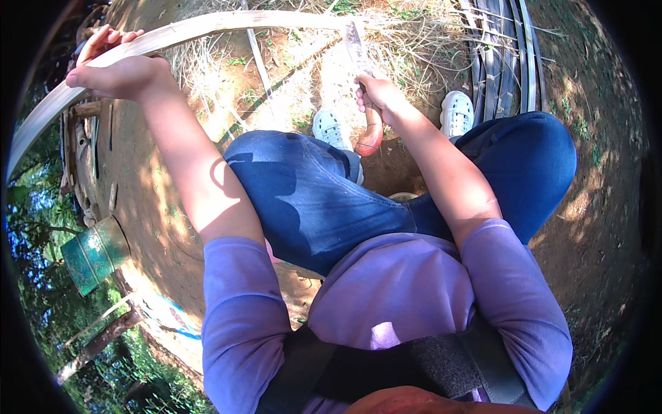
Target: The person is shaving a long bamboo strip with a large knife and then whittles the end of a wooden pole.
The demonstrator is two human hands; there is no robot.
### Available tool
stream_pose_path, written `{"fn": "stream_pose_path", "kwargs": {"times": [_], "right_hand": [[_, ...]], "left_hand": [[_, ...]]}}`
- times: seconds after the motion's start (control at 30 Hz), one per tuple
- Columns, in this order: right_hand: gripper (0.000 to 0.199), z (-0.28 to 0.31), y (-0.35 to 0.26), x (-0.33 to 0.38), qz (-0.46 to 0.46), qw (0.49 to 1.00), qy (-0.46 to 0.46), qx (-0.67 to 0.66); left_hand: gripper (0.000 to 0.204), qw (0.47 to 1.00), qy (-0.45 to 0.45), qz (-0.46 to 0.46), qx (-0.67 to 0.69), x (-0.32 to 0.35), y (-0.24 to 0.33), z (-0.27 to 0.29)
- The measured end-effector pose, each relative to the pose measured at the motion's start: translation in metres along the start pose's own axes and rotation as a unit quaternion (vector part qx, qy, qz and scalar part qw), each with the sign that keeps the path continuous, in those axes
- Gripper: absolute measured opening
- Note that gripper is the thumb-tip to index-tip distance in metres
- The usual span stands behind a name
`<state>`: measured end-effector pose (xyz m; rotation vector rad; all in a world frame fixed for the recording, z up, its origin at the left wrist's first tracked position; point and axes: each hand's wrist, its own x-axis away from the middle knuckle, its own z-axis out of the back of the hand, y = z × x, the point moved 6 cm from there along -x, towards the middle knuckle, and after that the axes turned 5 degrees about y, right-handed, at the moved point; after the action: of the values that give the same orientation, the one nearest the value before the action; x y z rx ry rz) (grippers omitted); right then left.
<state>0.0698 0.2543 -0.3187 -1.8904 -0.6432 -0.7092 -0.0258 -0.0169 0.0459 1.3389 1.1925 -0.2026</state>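
Observation:
My left hand (127, 74) grips a long, pale bamboo strip (200, 29), which passes between the thumb and the fingers. The strip runs from the far left edge across the top of the view, its arc at least partly from the lens. In my right hand (380, 95) is a knife (356, 47) with a curved, reddish-brown wooden handle. Its broad blade points away from me, and the tip overlaps the strip's right part; whether they touch I cannot tell. The right fingers are closed round the handle's upper part.
Pale shavings (420, 45) litter the ground beyond my feet. Several long dark strips (500, 58) lie at the far right. My white clogs (456, 114) rest on bare soil. A green metal container (95, 255) and a log (100, 345) are at left.

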Motion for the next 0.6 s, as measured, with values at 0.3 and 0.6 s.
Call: {"fn": "stream_pose_path", "kwargs": {"times": [0.3,0.6], "right_hand": [[0.018,-0.011,0.004,-0.012,-0.048,0.998,-0.044,-0.021],[0.019,-0.004,0.007,-0.027,-0.023,0.994,-0.078,-0.069]], "left_hand": [[0.084,0.997,-0.029,0.030,0.061,-0.002,0.002,-0.008],[0.084,0.996,-0.049,0.026,0.069,0.002,0.005,-0.013]]}}
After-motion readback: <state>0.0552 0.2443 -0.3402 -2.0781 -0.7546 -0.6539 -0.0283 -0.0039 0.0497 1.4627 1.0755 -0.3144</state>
